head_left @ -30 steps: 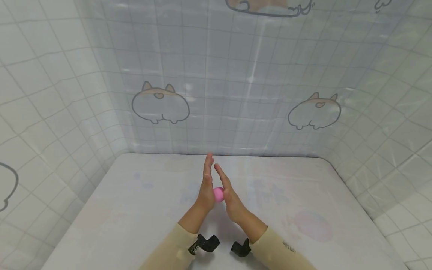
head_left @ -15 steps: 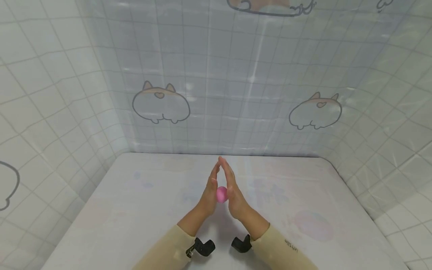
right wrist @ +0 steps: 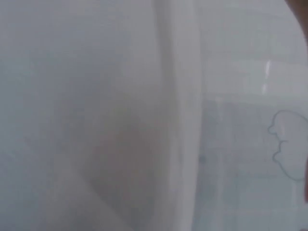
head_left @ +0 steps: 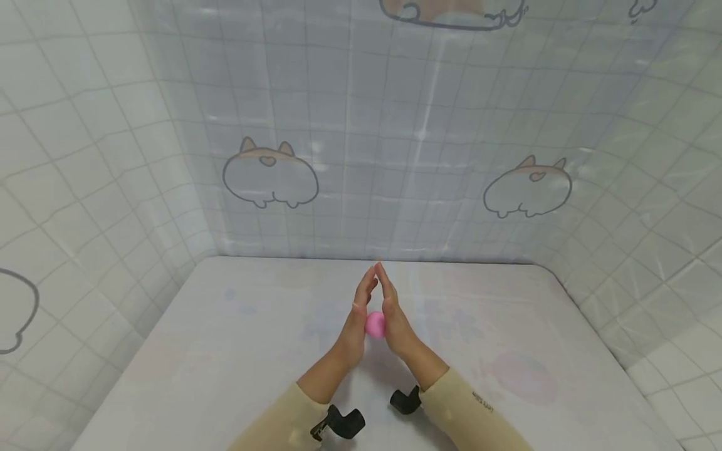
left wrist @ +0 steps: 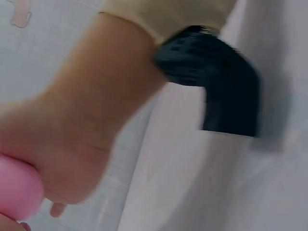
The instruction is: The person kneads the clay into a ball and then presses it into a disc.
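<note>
A pink ball (head_left: 375,324), smooth and round, is between the two palms above the table. My left hand (head_left: 355,326) presses on its left side with fingers straight and pointing away from me. Against the ball's right side lies my right hand (head_left: 397,322), its fingers also extended. The fingertips of both hands lean together at the top, forming a narrow peak; whether they touch is hard to tell. In the left wrist view the pink ball (left wrist: 17,187) shows against the heel of a hand. Only a sliver of skin shows in the right wrist view.
A pale table (head_left: 225,351) with faint coloured prints lies beneath the hands. White grid-patterned sheeting (head_left: 361,188) with animal drawings encloses the back and both sides. Black wrist-worn mounts (head_left: 346,423) stick out from the cream sleeves.
Both hands and the ball have shifted a little to the right. The left hand has drawn back relative to the right, and the fingertips, apart at first, have come together.
</note>
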Tool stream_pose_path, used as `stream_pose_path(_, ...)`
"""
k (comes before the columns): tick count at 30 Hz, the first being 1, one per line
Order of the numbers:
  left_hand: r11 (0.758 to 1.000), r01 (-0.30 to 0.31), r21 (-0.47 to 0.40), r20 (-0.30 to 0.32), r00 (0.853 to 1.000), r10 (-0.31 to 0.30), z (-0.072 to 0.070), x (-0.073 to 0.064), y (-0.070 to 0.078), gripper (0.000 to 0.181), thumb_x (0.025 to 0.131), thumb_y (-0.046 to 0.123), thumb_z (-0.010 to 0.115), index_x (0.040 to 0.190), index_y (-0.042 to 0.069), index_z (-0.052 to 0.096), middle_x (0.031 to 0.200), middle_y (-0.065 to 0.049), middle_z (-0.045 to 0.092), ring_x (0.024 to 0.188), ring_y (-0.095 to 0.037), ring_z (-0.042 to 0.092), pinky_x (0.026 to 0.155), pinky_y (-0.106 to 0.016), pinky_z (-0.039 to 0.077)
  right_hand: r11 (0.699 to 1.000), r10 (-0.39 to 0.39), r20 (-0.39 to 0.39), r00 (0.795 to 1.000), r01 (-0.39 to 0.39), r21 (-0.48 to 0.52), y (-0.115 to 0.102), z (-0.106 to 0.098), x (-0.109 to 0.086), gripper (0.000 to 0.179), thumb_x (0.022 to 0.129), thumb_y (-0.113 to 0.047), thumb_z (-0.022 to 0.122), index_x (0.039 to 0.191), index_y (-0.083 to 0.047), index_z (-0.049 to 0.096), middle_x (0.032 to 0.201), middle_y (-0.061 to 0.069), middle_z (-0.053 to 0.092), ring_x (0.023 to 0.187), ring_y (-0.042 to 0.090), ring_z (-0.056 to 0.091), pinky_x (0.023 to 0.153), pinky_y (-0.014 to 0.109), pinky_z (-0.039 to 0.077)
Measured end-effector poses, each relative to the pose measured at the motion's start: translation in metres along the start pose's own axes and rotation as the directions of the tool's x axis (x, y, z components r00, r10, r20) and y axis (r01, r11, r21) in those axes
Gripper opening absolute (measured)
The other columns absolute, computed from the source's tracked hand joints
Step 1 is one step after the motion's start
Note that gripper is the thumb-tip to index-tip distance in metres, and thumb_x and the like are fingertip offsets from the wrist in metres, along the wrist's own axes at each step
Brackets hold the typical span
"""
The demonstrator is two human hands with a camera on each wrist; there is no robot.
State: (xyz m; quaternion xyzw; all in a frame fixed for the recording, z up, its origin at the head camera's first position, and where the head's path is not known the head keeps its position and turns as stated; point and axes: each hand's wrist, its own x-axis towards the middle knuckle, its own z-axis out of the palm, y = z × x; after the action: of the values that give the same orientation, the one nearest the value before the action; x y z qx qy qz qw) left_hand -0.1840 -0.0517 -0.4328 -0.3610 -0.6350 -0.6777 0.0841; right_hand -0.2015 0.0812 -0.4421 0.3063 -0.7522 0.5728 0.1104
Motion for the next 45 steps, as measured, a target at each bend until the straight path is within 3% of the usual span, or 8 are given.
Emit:
stream_pose_path(4,1.000,-0.013,0.009,-0.055,0.998,0.014,0.001,0.004,0.002,0.083,0.102,0.066,0.007,0.161,0.007,0.008,0.166,-0.014,0.008,0.151,-0.037,0.011,0.115,-0.064,0.004,0.999,-0.004,0.037,0.999,0.003,0.032,0.002,0.003,-0.006,0.084,0.098,-0.073,0.010,0.162,-0.018,0.001,0.168,0.007,0.002,0.152,0.035,0.001,0.109,0.075,0.005)
stream_pose_path(11,0.998,0.033,0.051,-0.107,0.994,-0.027,0.001,0.007,-0.001,0.079,0.102,0.066,0.009,0.162,0.015,0.007,0.168,-0.010,0.005,0.153,-0.028,0.003,0.114,-0.068,0.001,0.996,-0.079,0.046,0.996,0.077,0.050,-0.002,0.010,-0.014,0.082,0.100,-0.069,0.009,0.162,-0.015,0.001,0.168,0.004,0.002,0.153,0.029,0.000,0.110,0.073,0.002)
stream_pose_path(18,0.992,0.110,0.063,-0.102,0.989,-0.103,0.003,0.005,-0.008,0.079,0.102,0.066,0.008,0.162,0.016,0.007,0.168,-0.006,0.007,0.153,-0.027,0.003,0.114,-0.068,0.002,0.974,-0.227,-0.040,0.973,0.227,-0.007,-0.018,0.011,-0.014,0.083,0.103,-0.063,0.008,0.160,-0.002,0.002,0.166,0.016,0.007,0.153,0.028,0.006,0.121,0.038,0.010)
stream_pose_path(21,0.985,0.162,0.064,-0.071,0.985,-0.157,0.006,0.002,-0.010,0.075,0.103,0.064,0.007,0.162,0.018,0.007,0.168,-0.004,0.007,0.152,-0.030,0.006,0.112,-0.071,0.003,0.974,-0.226,-0.074,0.971,0.224,-0.032,-0.024,0.007,-0.013,0.083,0.103,-0.064,0.008,0.160,-0.004,0.003,0.166,0.016,0.009,0.153,0.029,0.007,0.120,0.049,0.011)
stream_pose_path(26,0.974,0.211,0.082,0.007,0.977,-0.212,0.010,-0.006,-0.012,0.074,0.102,0.064,0.004,0.162,0.020,0.005,0.168,-0.004,0.006,0.151,-0.033,0.009,0.109,-0.075,0.008,0.990,-0.135,-0.102,0.986,0.129,-0.065,-0.024,-0.002,-0.009,0.085,0.099,-0.070,0.007,0.162,-0.012,0.004,0.167,0.010,0.009,0.152,0.030,0.009,0.111,0.071,0.012)
stream_pose_path(33,0.986,0.144,0.083,0.067,0.987,-0.149,0.015,-0.013,-0.005,0.077,0.103,0.063,0.004,0.162,0.014,0.003,0.168,-0.008,0.004,0.151,-0.036,0.010,0.111,-0.072,0.007,1.000,-0.008,-0.079,0.997,0.006,-0.022,-0.009,-0.010,-0.001,0.087,0.095,-0.076,0.010,0.162,-0.021,0.002,0.168,0.003,0.004,0.152,0.028,0.004,0.110,0.074,0.009)
stream_pose_path(39,0.997,0.054,0.053,0.037,0.998,-0.056,0.014,-0.010,0.004,0.078,0.104,0.060,0.004,0.161,0.007,0.005,0.167,-0.014,0.004,0.150,-0.037,0.011,0.115,-0.064,0.008,1.000,0.013,-0.035,0.999,-0.012,0.016,-0.004,-0.009,-0.002,0.090,0.096,-0.077,0.016,0.162,-0.018,0.003,0.168,0.006,0.003,0.152,0.032,0.003,0.110,0.074,0.005)
stream_pose_path(45,0.999,0.014,0.035,0.008,1.000,-0.014,0.009,-0.006,0.005,0.076,0.105,0.058,0.003,0.161,0.006,0.005,0.166,-0.016,0.004,0.151,-0.036,0.010,0.117,-0.057,0.007,0.998,0.048,0.002,0.999,-0.048,0.034,0.003,-0.004,-0.007,0.087,0.096,-0.077,0.016,0.162,-0.022,0.003,0.168,0.004,0.002,0.152,0.035,0.004,0.110,0.074,0.005)
